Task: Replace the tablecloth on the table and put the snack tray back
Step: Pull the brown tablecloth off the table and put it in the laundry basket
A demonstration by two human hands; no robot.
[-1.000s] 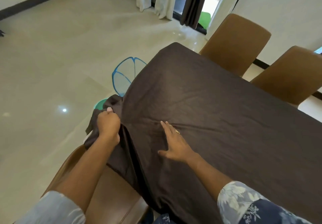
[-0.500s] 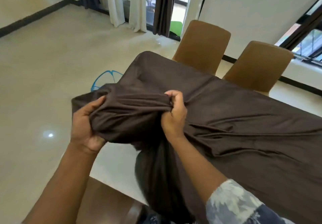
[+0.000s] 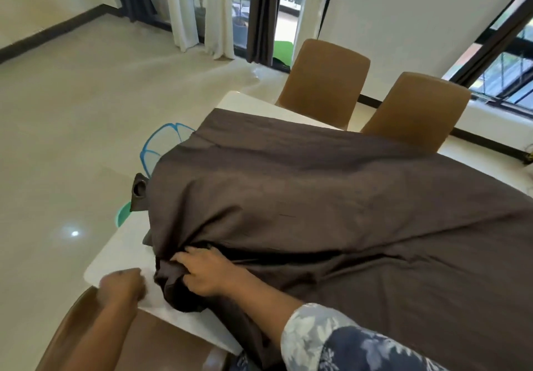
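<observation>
Two hands at the near corner — right hand (image 3: 209, 271) clutches a bunched fold of the brown tablecloth (image 3: 317, 197), left hand (image 3: 121, 285) curled on the bare white table (image 3: 121, 252) beside it, grip too blurred to tell — cloth draped over most of the top, tan chairs (image 3: 326, 82) beyond.

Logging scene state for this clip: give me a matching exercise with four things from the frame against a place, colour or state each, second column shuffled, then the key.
Things:
1. tablecloth
2. table
3. blue mesh cover
4. right hand

States:
A. on the floor, partly hidden behind the cloth
B. grips a bunch of cloth
C. dark brown, rumpled
D. white, near corner bare

Pairs: 1-C; 2-D; 3-A; 4-B
</observation>
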